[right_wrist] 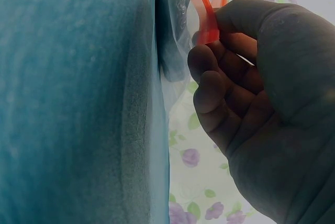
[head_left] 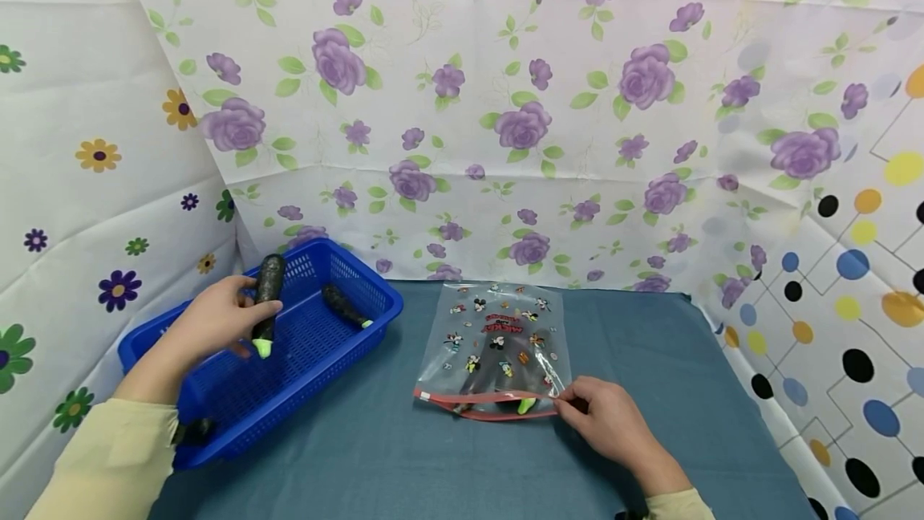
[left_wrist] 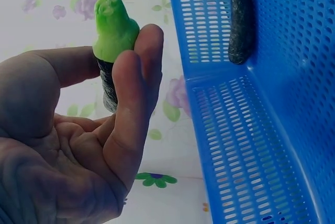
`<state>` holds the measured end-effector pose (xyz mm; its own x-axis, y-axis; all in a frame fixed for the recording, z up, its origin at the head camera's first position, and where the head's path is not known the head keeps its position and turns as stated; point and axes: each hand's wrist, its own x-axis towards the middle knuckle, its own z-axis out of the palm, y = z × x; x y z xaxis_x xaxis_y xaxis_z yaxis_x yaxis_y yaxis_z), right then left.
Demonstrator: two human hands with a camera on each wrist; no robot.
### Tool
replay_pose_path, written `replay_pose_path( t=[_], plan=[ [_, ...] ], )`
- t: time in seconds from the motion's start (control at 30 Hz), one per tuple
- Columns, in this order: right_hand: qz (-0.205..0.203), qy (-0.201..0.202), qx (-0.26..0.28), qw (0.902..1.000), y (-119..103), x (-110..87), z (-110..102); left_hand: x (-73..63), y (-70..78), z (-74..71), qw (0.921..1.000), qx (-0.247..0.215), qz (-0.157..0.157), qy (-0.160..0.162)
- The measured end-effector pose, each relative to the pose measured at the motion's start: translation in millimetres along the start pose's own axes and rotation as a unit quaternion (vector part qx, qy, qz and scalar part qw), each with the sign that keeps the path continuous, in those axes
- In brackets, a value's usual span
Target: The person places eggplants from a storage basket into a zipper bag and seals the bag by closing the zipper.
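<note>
My left hand [head_left: 216, 315] holds a dark toy eggplant [head_left: 269, 291] with a bright green cap above the blue basket [head_left: 289, 375]. In the left wrist view, the thumb and fingers close round the eggplant [left_wrist: 111, 41] just below its cap. On the table, my right hand [head_left: 613, 428] pinches the right corner of a clear zip bag [head_left: 462, 343] by its red strip. The bag's mouth gapes a little toward me. Inside lie dark shapes, one with a green cap [head_left: 527, 405]. The right wrist view shows the red strip [right_wrist: 208, 25] between thumb and fingers.
Another toy eggplant [head_left: 345, 305] lies at the far right end of the basket. A dark object [head_left: 193, 430] by the left cuff is too hidden to identify. Blue-grey cloth [head_left: 346, 456] covers the table, and patterned sheets [head_left: 433, 135] stand behind and at both sides.
</note>
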<state>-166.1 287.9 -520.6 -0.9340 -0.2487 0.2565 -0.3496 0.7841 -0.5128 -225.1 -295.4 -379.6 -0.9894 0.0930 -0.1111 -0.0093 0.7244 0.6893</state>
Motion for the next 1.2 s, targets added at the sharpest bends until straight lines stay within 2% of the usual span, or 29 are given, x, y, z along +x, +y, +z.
replay_pose_path(
  t=[0.27, 0.47, 1.2],
  plan=[
    [0.014, -0.008, -0.002, 0.9999, -1, -0.1, -1, -10.4, 9.3, -3.5, 0.9999, -0.011, 0.005, 0.0],
    [0.007, -0.005, -0.001, 1.0, -1, -0.5, -1, -14.3, 19.6, -0.8, 0.9999, -0.004, 0.014, 0.005],
    [0.004, -0.005, -0.004, 1.0, -1, 0.8, -2, -19.6, 43.7, 30.2, 0.9984, -0.045, 0.035, -0.004]
  ],
)
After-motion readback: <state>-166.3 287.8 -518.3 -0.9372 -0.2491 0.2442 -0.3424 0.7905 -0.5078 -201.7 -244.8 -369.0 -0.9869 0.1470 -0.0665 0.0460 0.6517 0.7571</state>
